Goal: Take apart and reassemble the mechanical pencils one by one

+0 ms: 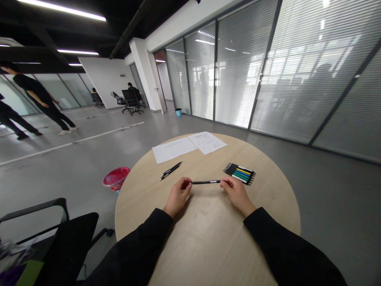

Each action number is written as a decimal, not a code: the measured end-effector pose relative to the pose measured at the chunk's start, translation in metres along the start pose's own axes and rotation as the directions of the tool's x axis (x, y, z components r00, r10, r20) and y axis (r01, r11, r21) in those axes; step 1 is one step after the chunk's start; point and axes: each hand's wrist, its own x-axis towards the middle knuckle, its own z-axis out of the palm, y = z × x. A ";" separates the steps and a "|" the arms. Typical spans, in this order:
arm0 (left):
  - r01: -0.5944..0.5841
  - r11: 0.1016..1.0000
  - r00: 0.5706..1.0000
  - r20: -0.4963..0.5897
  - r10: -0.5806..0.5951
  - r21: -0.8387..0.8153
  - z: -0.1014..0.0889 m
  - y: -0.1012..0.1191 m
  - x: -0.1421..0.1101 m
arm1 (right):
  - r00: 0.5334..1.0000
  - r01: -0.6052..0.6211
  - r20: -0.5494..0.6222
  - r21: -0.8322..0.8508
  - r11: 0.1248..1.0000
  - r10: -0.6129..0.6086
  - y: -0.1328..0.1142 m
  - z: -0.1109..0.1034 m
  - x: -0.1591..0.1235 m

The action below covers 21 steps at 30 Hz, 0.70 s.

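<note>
A black pen (pixel 205 182) with a pale band lies level between my two hands, just above or on the table; I cannot tell which. My left hand (pixel 178 192) pinches its left end, and my right hand (pixel 236 192) pinches the right end. Close beyond my right hand, several pens (pixel 239 173) lie side by side in a row, with black, white, yellow, blue and green parts. Farther left, past my left hand, black pens (pixel 171 171) lie together at a slant.
Two printed sheets of paper (pixel 175 149) lie at the far side of the round wooden table (pixel 205 246). A red basket (pixel 116 176) stands on the floor at left, near a black chair (pixel 68 242). People (pixel 38 93) stand in the left background.
</note>
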 end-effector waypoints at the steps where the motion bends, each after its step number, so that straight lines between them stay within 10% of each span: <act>1: 0.000 1.000 1.000 0.000 0.000 0.000 0.000 0.000 0.000 | 1.000 0.003 -0.001 -0.005 1.000 -0.003 0.000 0.000 0.000; 21: 0.021 1.000 1.000 0.007 -0.020 -0.021 0.000 0.000 0.000 | 1.000 0.000 0.024 -0.003 1.000 0.000 -0.005 0.000 0.000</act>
